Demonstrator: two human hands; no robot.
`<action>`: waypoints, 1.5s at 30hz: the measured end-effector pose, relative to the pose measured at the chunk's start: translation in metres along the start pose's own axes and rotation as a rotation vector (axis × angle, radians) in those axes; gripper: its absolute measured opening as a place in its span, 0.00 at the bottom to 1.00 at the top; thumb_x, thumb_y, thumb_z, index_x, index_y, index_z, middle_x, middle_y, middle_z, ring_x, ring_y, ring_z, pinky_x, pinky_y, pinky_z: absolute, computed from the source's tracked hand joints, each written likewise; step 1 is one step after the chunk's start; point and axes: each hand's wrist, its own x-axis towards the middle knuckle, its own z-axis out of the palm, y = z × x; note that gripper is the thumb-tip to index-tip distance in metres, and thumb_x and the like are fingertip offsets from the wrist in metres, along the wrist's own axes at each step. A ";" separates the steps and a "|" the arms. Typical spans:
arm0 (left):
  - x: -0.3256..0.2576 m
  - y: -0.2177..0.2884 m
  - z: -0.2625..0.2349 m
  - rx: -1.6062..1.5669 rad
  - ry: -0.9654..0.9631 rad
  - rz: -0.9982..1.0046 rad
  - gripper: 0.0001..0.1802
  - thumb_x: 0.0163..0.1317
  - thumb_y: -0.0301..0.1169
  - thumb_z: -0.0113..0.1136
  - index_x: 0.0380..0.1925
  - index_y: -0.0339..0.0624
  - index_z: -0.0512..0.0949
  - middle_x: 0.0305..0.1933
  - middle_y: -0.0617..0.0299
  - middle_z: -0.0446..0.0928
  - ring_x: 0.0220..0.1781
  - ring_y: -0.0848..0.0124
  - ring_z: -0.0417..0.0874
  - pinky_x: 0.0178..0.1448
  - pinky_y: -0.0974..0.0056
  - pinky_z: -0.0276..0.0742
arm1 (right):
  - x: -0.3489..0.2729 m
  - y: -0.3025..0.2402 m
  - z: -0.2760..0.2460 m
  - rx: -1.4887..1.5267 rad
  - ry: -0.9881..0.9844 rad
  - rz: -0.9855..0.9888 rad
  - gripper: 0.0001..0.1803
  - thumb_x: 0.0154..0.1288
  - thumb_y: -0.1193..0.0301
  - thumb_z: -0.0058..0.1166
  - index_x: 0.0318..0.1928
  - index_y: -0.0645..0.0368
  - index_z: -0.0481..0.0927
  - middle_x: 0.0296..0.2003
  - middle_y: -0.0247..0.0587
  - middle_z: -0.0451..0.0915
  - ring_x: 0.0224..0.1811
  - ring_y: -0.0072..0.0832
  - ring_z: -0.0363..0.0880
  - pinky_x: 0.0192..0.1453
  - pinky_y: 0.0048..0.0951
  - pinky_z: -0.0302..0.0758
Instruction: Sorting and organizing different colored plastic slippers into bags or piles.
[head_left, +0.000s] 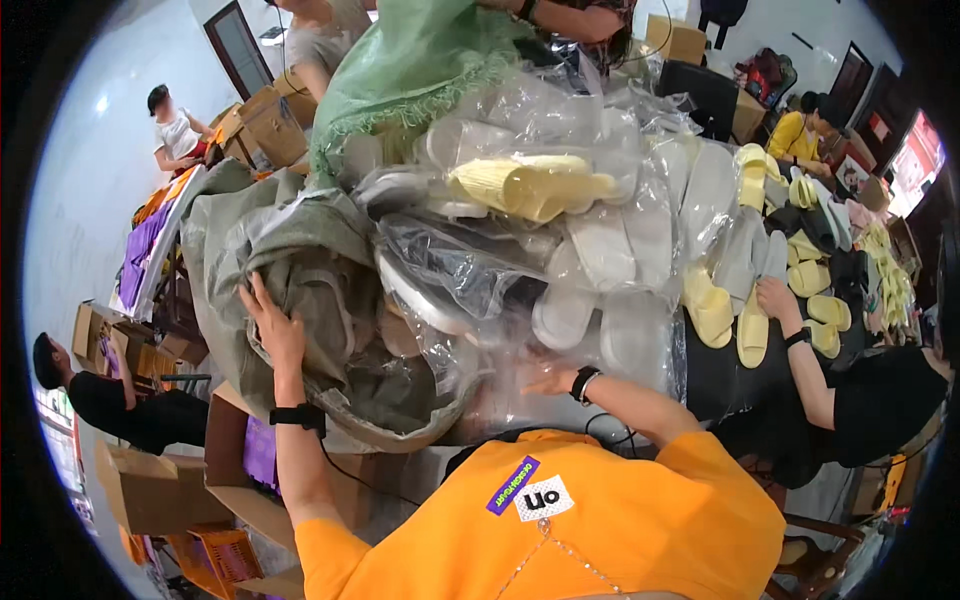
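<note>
My left hand (277, 328) lies on the grey-green woven sack (225, 235), its fingers spread against the cloth beside the sack's gaping mouth. A few slippers, partly hidden, show inside the sack. My right hand (548, 377) is over the clear plastic in front of the pile, below a pair of white slippers (563, 315); its fingers are blurred, so their grip is unclear. Bagged grey and white slippers heap up beyond my hands. A pale yellow pair (525, 187) in clear plastic rests on top.
A green woven sack (405, 75) hangs over the far side of the pile, near other people's arms. At right, a co-worker's hand (777, 298) touches a slipper among yellow and black pairs. An open cardboard box (235, 465) stands below my left arm.
</note>
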 end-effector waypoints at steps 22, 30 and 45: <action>-0.057 0.109 0.066 -0.116 -0.216 0.686 0.57 0.30 0.28 0.71 0.62 0.37 0.48 0.67 0.39 0.42 0.69 0.45 0.44 0.66 0.44 0.41 | 0.019 0.031 0.030 0.097 0.058 -0.007 0.38 0.55 0.53 0.48 0.65 0.48 0.53 0.65 0.52 0.50 0.68 0.42 0.48 0.68 0.34 0.49; -0.012 0.179 0.095 -0.250 -0.325 0.712 0.56 0.32 0.38 0.72 0.62 0.38 0.52 0.68 0.44 0.45 0.70 0.50 0.43 0.69 0.48 0.36 | 0.002 -0.016 0.007 -0.099 -0.033 0.169 0.36 0.58 0.51 0.44 0.65 0.50 0.54 0.65 0.60 0.44 0.68 0.51 0.42 0.68 0.46 0.45; 0.010 0.229 0.081 -0.163 -0.272 0.928 0.53 0.29 0.48 0.70 0.61 0.52 0.58 0.46 0.58 0.66 0.51 0.60 0.64 0.55 0.56 0.53 | 0.056 0.115 0.115 -1.103 0.454 -0.177 0.32 0.56 0.44 0.42 0.61 0.40 0.62 0.60 0.48 0.62 0.62 0.48 0.58 0.63 0.47 0.56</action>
